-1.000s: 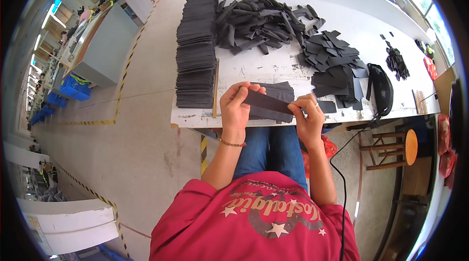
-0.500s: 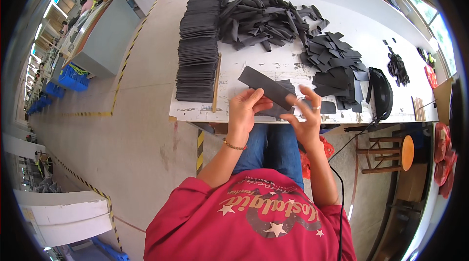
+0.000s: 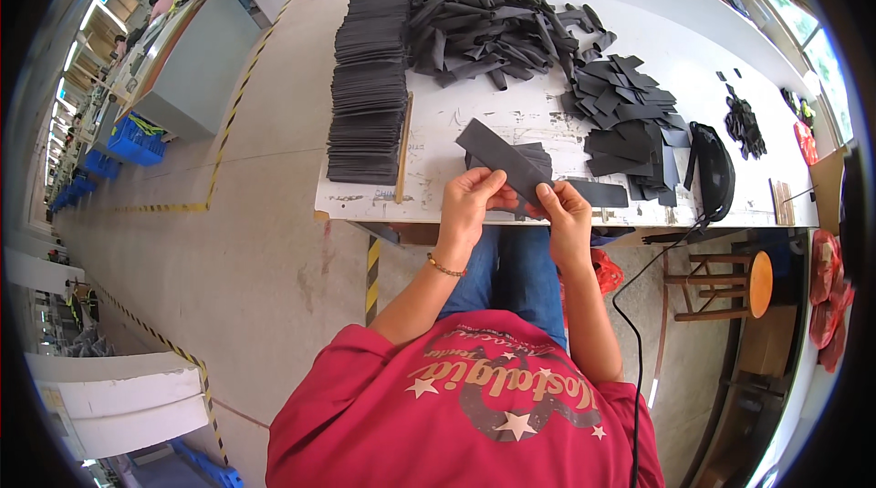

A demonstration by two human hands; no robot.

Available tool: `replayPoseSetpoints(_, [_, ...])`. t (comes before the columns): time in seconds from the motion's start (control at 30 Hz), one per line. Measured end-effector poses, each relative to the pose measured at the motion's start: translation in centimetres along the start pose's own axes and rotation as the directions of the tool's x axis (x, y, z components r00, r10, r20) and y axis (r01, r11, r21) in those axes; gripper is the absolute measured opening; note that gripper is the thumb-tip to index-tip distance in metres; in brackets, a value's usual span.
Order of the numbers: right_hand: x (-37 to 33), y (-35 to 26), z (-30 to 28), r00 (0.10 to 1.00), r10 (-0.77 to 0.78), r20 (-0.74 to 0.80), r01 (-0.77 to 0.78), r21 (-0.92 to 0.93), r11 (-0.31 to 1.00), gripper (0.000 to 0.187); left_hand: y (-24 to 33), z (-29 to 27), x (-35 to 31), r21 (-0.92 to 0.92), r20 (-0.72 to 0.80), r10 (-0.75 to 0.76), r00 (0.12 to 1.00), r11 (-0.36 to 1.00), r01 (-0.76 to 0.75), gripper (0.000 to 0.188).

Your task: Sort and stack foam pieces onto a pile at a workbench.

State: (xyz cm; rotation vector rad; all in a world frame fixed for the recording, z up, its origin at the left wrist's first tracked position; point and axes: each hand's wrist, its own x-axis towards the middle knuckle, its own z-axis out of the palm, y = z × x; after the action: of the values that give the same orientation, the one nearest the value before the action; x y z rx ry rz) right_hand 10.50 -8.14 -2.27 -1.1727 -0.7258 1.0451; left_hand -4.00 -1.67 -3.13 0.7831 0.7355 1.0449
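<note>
A flat black strip [image 3: 500, 152], of leather-like or fabric-like material, is held slantwise above the near edge of the table. My left hand [image 3: 473, 200] pinches its lower side between thumb and fingers, and my right hand [image 3: 568, 214] grips its right end the same way. Beneath the strip lies a small pile of similar black pieces [image 3: 537, 156], partly covered by it and by my hands. Another flat black strip [image 3: 598, 193] rests on the table just right of my right hand.
At the left of the white table [image 3: 438, 114] stands a long row of stacked black pieces [image 3: 370, 77] beside a wooden stick [image 3: 403, 150]. Curled black pieces [image 3: 484, 31] heap up at the back. Flat pieces [image 3: 630, 146] and a black case-like object with a cable [image 3: 712, 173] lie right. A stool [image 3: 759, 285] stands below.
My right hand, open with spread fingers before, has closed on the strip's right end. My left hand and the strip have shifted slightly right.
</note>
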Motion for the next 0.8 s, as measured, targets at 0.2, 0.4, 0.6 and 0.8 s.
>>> replayPoseSetpoints(0.2, [0.3, 0.4, -0.5, 0.999, 0.034, 0.006, -0.034, 0.068, 0.997, 0.019, -0.3, 0.1, 0.0, -0.062, -0.025, -0.011, 1.000, 0.998, 0.009, 0.020])
replayPoseSetpoints(0.4, [0.2, 0.8, -0.5, 0.997, 0.062, 0.034, -0.063, 0.034, 0.997, 0.018, 0.2, -1.7, 1.2, 0.013, -0.045, 0.103, 0.994, 0.995, -0.103, 0.019])
replayPoseSetpoints(0.6, [0.3, 0.3, 0.0, 0.998, 0.055, 0.021, -0.056, 0.069, 0.996, 0.017, 0.4, -0.2, 0.4, -0.151, -0.013, -0.029, 0.999, 0.988, 0.027, 0.021])
replayPoseSetpoints(0.8, [0.3, 0.8, -0.1, 1.000, 0.019, -0.006, -0.019, 0.021, 1.000, 0.016, -1.1, -0.9, 0.0, 0.065, 0.112, -0.054, 0.992, 0.997, 0.047, 0.026])
